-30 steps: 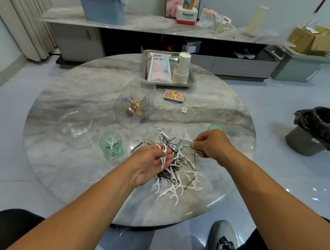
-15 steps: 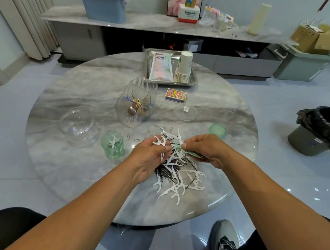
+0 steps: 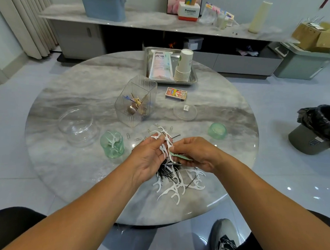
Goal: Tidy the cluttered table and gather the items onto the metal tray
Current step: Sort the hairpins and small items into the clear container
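A heap of white floss picks (image 3: 179,186) mixed with black hairpins (image 3: 168,176) lies on the round marble table (image 3: 77,170) near its front edge. My left hand (image 3: 148,157) grips a small bunch of white floss picks (image 3: 166,141) just above the heap. My right hand (image 3: 195,154) pinches a pale green flat piece (image 3: 180,156) and touches the bunch with its fingertips. The metal tray (image 3: 194,78) at the far side holds a plastic packet (image 3: 160,65) and a stack of paper cups (image 3: 183,65).
A green jar (image 3: 112,145) with floss picks stands left of the heap, its green lid (image 3: 217,131) to the right. A ribbed clear holder (image 3: 136,100), glass bowl (image 3: 77,126), clear lid (image 3: 185,112), matchbox (image 3: 176,94) and paper clips (image 3: 134,138) lie around. A bin (image 3: 319,129) stands right.
Both hands have come together above the heap. The left hand has raised its bunch of floss picks, and the right hand now touches it. The camera tilted slightly.
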